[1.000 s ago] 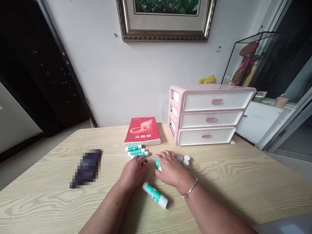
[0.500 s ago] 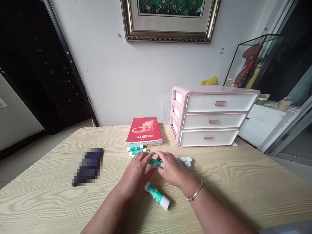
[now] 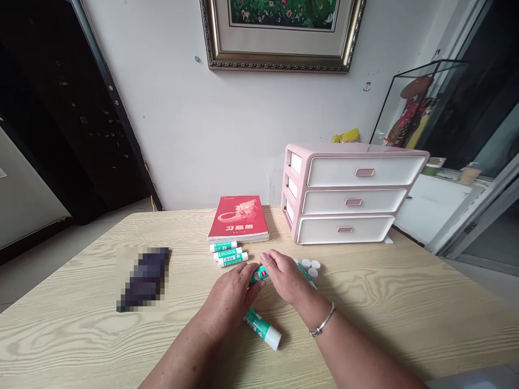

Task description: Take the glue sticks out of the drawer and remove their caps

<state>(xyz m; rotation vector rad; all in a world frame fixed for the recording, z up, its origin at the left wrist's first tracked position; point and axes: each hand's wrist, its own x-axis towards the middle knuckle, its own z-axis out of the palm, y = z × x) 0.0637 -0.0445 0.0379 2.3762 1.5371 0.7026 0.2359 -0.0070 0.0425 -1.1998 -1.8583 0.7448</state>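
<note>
A green-and-white glue stick (image 3: 258, 274) is held between both hands above the middle of the table. My left hand (image 3: 234, 290) is closed around its left end, and my right hand (image 3: 283, 274) pinches the right end, hiding it. A larger glue stick (image 3: 263, 329) lies just below my hands, its upper end partly covered by the left one. Beyond my left hand, several smaller glue sticks (image 3: 233, 260) lie side by side. Several white caps (image 3: 313, 273) stand to the right of my right hand, beside another green glue stick (image 3: 307, 274) partly hidden by it.
A red book (image 3: 239, 217) lies at the back of the wooden table (image 3: 178, 346). Right of it stands a pink and white drawer unit (image 3: 352, 201), with a yellow packet (image 3: 346, 135) on top. A pixelated dark item (image 3: 145, 279) lies at the left.
Both hands have closed in on the glue stick, which has turned so its right end points higher. My left hand has shifted slightly, uncovering more of the small glue sticks by the book.
</note>
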